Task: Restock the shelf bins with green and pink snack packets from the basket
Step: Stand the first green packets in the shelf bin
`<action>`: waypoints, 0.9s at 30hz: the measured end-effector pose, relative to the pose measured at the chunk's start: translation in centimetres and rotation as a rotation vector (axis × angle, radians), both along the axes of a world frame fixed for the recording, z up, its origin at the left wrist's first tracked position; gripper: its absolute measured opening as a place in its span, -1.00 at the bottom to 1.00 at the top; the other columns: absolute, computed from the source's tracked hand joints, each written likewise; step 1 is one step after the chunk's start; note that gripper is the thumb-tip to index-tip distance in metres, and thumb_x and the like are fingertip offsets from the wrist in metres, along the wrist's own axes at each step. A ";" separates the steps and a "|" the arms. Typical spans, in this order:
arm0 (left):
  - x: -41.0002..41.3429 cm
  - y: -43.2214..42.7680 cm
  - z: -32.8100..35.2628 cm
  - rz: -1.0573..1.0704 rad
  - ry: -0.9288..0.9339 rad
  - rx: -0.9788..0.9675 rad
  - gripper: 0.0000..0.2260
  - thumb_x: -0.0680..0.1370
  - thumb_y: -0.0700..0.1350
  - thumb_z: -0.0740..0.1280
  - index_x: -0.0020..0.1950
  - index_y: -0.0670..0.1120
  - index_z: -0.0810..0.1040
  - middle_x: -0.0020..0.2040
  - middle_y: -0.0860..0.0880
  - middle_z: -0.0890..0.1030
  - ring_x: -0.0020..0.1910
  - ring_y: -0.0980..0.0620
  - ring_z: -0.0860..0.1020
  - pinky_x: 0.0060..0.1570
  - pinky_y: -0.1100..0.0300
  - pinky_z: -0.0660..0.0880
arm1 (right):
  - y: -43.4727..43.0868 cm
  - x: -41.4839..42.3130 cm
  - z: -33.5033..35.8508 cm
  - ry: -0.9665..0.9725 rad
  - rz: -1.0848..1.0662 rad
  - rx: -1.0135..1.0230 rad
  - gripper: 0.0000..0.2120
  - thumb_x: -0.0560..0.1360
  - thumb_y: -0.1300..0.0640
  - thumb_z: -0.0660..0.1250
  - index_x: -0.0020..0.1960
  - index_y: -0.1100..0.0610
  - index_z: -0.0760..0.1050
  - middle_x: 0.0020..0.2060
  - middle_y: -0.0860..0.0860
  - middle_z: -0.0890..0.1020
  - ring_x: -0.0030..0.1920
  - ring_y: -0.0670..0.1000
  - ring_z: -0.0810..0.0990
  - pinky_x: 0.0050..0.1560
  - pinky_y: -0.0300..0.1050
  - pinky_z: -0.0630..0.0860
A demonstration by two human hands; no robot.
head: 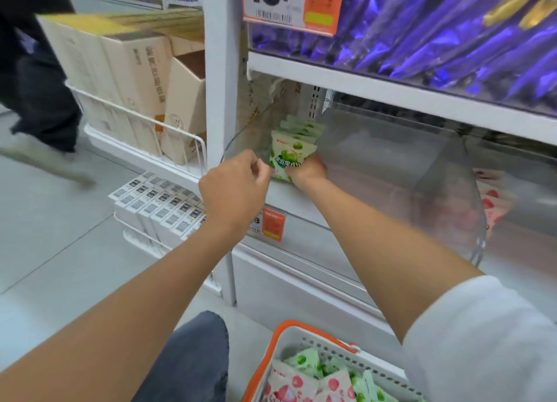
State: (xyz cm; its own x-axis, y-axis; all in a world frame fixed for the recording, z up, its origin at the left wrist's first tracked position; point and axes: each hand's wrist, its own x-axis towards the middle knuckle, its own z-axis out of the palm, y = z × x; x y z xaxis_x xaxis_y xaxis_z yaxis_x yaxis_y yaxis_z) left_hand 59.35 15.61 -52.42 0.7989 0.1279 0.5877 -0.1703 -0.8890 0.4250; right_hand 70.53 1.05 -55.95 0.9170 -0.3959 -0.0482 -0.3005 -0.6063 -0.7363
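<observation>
The right hand (309,171) is inside the bin, clamped on the lower right corner of the front green packet (289,157), with its fingers tucked out of sight behind it. The left hand (235,184) sits just outside, fingers curled in toward the thumb right at that packet's lower left edge. Touching or pinching? Can't tell from here.

The packet stands upright at the head of a short row of green packets (304,127). They're all pressed into the left end of the clear bin (391,172), hard by the white upright post (221,70).

Look right, and there's open room in the bin from the right wrist across to a clear divider (479,220). Beyond it, pink packets (491,202) lean in the next compartment.

Overhead it's tight. The white shelf edge (376,91) hangs low above the row, with purple packets (452,33) stacked on top and a price tag (289,3) at its left end. An orange label (272,223) hangs on the front lip below the bin, just beside the left wrist.

Down by the person's knee (193,356), the orange-rimmed basket (274,347) holds more of both colours. Left of the post, a wire rack (168,136) of cartons juts toward the aisle, with barcoded boxes (162,202) below it. Another person (36,70) shows blurred at the far left.
</observation>
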 end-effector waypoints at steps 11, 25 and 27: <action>-0.4 -0.3 0.3 0.010 0.034 0.003 -0.77 0.60 0.00 0.16 -0.22 -0.01 0.47 -0.37 0.04 0.49 -0.38 -0.04 0.42 -0.39 0.16 0.18 | -1.6 -2.8 0.7 0.087 0.108 -0.086 -0.45 0.40 -0.05 0.49 0.30 0.16 0.48 0.25 0.10 0.57 0.22 0.13 0.56 0.16 -0.11 0.51; -0.4 0.1 1.9 -0.092 0.278 0.038 -0.70 0.61 -0.03 0.14 -0.19 -0.13 0.53 -0.34 -0.06 0.56 -0.29 -0.12 0.56 -0.31 0.14 0.39 | -3.0 -9.4 2.2 0.214 0.414 -0.402 -0.50 0.50 0.20 0.37 0.41 0.17 0.35 0.32 0.15 0.48 0.31 0.18 0.46 0.24 -0.08 0.43; -0.1 0.2 1.6 -0.081 0.241 0.026 -0.72 0.60 -0.04 0.15 -0.20 -0.12 0.53 -0.35 -0.05 0.55 -0.32 -0.11 0.53 -0.36 0.17 0.34 | -2.3 -8.1 1.7 0.220 0.557 -0.468 -0.46 0.51 0.17 0.34 0.45 0.10 0.30 0.35 0.12 0.46 0.32 0.17 0.45 0.30 -0.05 0.41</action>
State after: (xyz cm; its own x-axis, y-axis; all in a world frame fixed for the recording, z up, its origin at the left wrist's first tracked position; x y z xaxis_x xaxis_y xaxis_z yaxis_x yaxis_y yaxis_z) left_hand 59.21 15.85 -50.78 0.9233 0.0456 0.3814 -0.1377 -0.8877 0.4393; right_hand 62.41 -1.26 -54.29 0.9760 0.0987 -0.1941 0.0313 -0.9457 -0.3234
